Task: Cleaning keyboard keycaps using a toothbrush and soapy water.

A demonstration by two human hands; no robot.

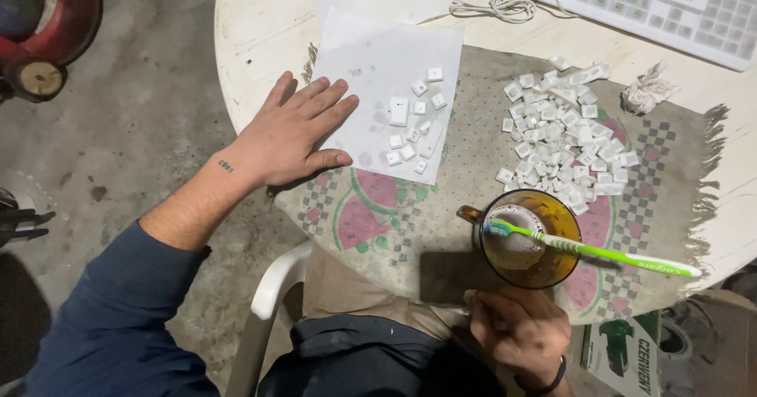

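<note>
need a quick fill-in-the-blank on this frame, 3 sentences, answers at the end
1. The left hand lies flat, its fingers on a sheet of ____.
2. The green toothbrush rests across the rim of the amber ____.
3. The large pile of keycaps lies on the mat, just below the ____ at the table's far edge.

Missing words: paper; cup; keyboard

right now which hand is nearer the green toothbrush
Right. The right hand sits just below the cup the green toothbrush lies across; the left hand rests flat far left.
</note>
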